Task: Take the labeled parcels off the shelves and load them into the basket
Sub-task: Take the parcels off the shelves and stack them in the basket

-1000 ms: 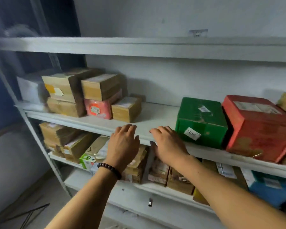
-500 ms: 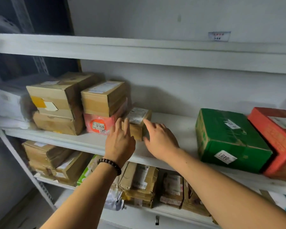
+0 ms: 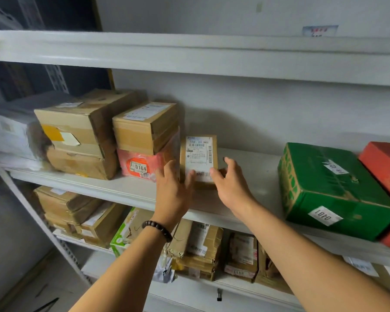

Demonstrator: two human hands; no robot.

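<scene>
A small brown parcel [image 3: 199,152] stands tipped up on the middle shelf [image 3: 126,190], its white barcode label facing me. My left hand [image 3: 172,192] holds its left edge, thumb on the label's lower corner. My right hand [image 3: 231,185] grips its right edge, thumb in front and fingers behind. Left of it sits a pink parcel marked 0164 [image 3: 142,165] under a brown box [image 3: 144,127]. A green box labelled 0401 [image 3: 329,190] lies to the right. No basket is in view.
Larger brown boxes [image 3: 77,136] and a white package [image 3: 9,131] fill the shelf's left end; a red box [image 3: 385,167] leans at the far right. The lower shelf [image 3: 234,284] holds several taped parcels. An upper shelf board [image 3: 189,57] runs overhead. Bare shelf lies between the parcel and the green box.
Both hands moved forward onto the small brown parcel and tipped it upright, so its label now faces me. The view has moved closer to the shelf.
</scene>
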